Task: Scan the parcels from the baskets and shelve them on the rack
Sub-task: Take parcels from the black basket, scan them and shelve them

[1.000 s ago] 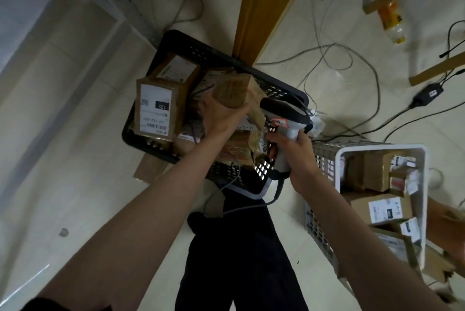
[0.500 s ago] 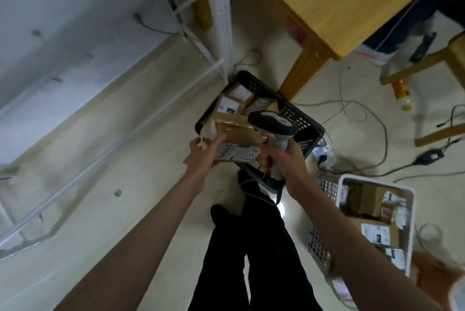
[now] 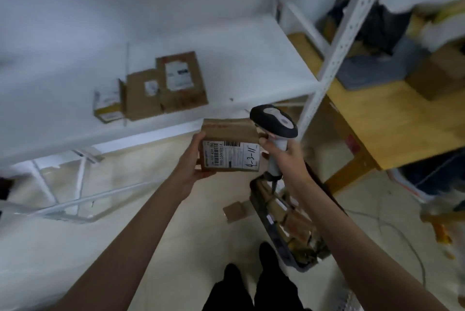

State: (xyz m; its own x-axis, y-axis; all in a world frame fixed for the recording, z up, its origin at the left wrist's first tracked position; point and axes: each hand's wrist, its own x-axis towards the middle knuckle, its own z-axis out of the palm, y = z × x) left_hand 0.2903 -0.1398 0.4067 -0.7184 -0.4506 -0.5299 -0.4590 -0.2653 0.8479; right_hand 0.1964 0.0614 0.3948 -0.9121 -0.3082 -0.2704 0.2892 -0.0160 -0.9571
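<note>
Parcel in hand (image 3: pixel 230 145): small rectangular carton of brown corrugated card, red-printed tape along its top edge, matt and slightly creased. White shipping label with barcode faces up toward the wearer; "4-3-11" is handwritten in dark marker at the label's right end, probably a shelf code. Held in the air just in front of the rack shelf's front edge, label kept readable.

Left hand (image 3: pixel 192 162): grasps the parcel's left end, thumb on top, fingers curled beneath.

Right hand (image 3: pixel 283 157): clenched round the pale grip of the scanner (image 3: pixel 274 121), thumb tip touching the parcel's right edge to steady it. Scanner head is dark, rounded, glossy plastic with a grey insert; its cable hangs from the grip's base.

Rack shelf (image 3: pixel 264 58): flat, white, smooth board on perforated white steel uprights. Three parcels already stand together near its front edge, left of centre: one white-and-yellow, two brown card with white labels, touching side by side.

Black basket (image 3: pixel 266 217): lattice plastic, on the floor below the right forearm, packed with brown parcels. One flat piece of card lies on the floor just beside it.
</note>
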